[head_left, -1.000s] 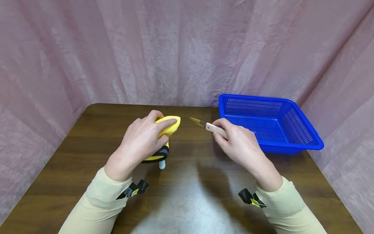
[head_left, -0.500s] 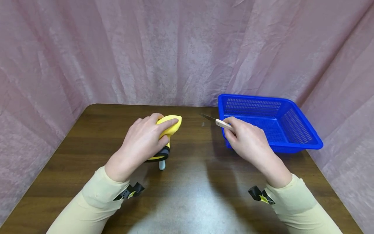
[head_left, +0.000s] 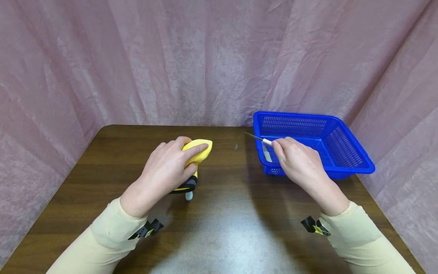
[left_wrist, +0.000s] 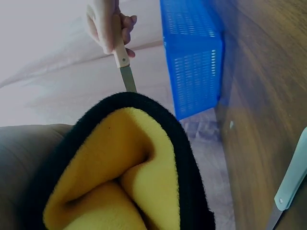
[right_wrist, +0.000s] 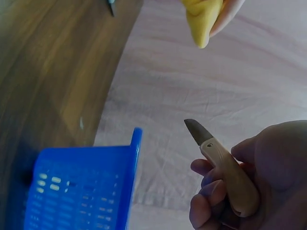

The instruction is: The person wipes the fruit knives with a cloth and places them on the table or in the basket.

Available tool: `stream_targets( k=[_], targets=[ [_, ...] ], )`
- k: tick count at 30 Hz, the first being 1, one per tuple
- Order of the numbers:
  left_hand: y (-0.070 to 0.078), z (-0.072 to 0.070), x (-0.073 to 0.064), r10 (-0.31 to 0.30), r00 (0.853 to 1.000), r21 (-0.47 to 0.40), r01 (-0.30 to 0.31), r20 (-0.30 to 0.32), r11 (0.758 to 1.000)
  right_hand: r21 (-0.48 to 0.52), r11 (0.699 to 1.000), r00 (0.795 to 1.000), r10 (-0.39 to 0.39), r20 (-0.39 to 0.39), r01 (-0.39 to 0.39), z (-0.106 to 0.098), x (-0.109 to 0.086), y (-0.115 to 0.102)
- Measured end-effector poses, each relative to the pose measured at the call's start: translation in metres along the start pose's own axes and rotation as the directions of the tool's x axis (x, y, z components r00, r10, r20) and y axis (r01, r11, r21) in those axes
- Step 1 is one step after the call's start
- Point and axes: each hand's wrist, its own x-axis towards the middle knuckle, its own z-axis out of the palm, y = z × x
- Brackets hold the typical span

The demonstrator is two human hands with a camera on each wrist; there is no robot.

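Observation:
My left hand [head_left: 164, 167] grips a bunched yellow cloth [head_left: 202, 154] with black edging, held over the left half of the table. The left wrist view looks into the cloth's yellow folds [left_wrist: 115, 191]. Partly hidden beneath it, a knife with a pale blue handle [head_left: 189, 196] lies on the table; its handle shows again as a blue handle [left_wrist: 293, 167] in the left wrist view. My right hand [head_left: 304, 160] holds a small knife [right_wrist: 223, 167] by its light wooden handle, blade pointing left, over the near left part of the blue basket [head_left: 342, 169].
Inside the basket's near left corner lies a pale-handled knife [head_left: 267, 155], partly covered by my right hand. A small pale speck [head_left: 236, 146] is on the brown table [head_left: 219, 213]. Pink curtains [head_left: 212, 61] hang behind the table and along its sides.
My right hand has moved right with the wooden-handled knife, from beside the basket to over it. The pale-handled knife in the basket has come into sight. My left hand stays nearly still with the cloth.

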Motion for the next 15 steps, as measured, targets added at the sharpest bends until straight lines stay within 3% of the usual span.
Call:
stream_targets(
  k=[15],
  targets=[
    [0.001, 0.004, -0.003, 0.015, 0.999, 0.017, -0.015, -0.028, 1.0, 0.014, 0.991, 0.99, 0.133, 0.04, -0.134, 0.001, 0.006, 0.032]
  ],
)
